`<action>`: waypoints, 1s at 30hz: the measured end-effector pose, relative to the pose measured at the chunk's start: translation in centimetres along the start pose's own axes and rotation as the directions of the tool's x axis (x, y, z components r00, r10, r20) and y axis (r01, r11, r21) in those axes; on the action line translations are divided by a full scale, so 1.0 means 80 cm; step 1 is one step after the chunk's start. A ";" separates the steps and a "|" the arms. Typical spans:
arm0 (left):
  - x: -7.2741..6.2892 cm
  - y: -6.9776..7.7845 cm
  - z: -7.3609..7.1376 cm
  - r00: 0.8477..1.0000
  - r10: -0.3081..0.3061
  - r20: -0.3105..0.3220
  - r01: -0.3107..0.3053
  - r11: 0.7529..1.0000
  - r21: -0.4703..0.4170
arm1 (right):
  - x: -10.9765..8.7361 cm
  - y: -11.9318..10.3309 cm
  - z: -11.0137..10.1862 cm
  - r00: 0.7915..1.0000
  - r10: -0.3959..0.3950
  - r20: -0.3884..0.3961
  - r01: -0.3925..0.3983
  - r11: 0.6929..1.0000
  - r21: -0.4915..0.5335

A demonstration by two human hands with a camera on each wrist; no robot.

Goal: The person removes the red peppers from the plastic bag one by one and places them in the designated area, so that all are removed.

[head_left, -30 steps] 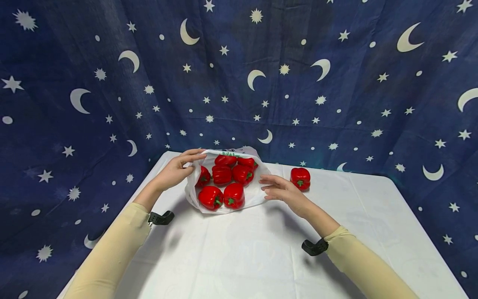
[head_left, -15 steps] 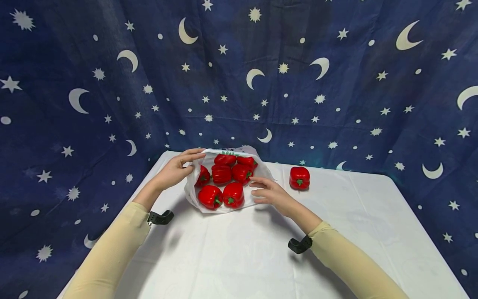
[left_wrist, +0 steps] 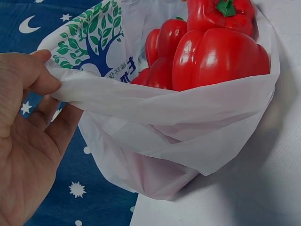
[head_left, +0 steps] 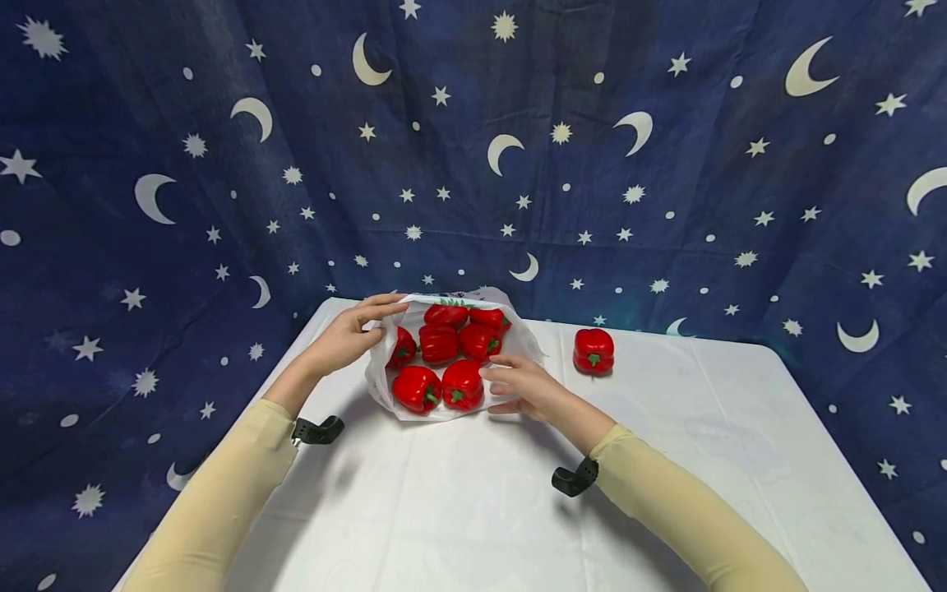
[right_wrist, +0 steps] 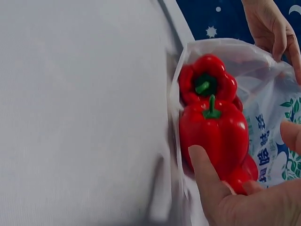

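Head view gives me a white-covered counter [head_left: 459, 510] with a white plastic bag [head_left: 524, 337] lying near the far left corner, its mouth turned toward the near edge. I count seven red bell peppers [head_left: 439, 344] inside, and one loose bell pepper [head_left: 593, 352] sits outside, by the far edge, between the bag and the far right corner. On the bag's left side is the person's left hand [head_left: 342, 341]; from the left wrist camera I see it pinching the bag's rim in its fingertips, next to a printed tree [left_wrist: 96, 40] with green leaves and a blue trunk. At the other side of the mouth is the right hand [head_left: 524, 388], its digits spread apart just beside the closest pepper [right_wrist: 214, 132]. One fingertip overlaps that pepper in the right wrist view, but I cannot tell whether they touch. Both arms wear cream sleeves [head_left: 222, 493], with a black band [head_left: 575, 477] at each wrist. Behind the far edge I have a dark blue curtain [head_left: 459, 107] patterned with pale moons and stars
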State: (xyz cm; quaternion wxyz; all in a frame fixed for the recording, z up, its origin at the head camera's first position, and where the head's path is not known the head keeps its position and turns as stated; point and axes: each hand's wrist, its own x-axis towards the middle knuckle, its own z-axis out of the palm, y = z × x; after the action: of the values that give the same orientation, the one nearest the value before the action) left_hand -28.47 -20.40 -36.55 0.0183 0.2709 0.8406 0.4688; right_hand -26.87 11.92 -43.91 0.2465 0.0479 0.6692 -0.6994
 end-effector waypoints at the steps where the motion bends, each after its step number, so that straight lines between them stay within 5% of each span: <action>1: 0.000 0.000 0.000 1.000 0.002 0.001 -0.002 1.000 0.001 | 0.001 0.000 0.002 1.000 0.012 -0.007 -0.012 1.000 0.024; 9: -0.001 0.004 0.000 1.000 0.020 0.006 -0.020 1.000 0.008 | 0.013 -0.001 0.016 0.992 0.116 -0.052 -0.096 0.952 0.290; 30: -0.001 0.009 0.000 0.999 0.031 0.012 -0.032 0.999 0.017 | 0.026 0.006 0.038 0.985 0.123 -0.120 -0.102 0.980 0.170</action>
State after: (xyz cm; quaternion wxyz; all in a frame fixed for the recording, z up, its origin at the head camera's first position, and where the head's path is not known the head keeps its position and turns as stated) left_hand -28.05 -20.11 -35.99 0.0136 0.2870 0.8401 0.4601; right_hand -27.72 8.43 -44.87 0.2367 0.1512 0.6206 -0.7321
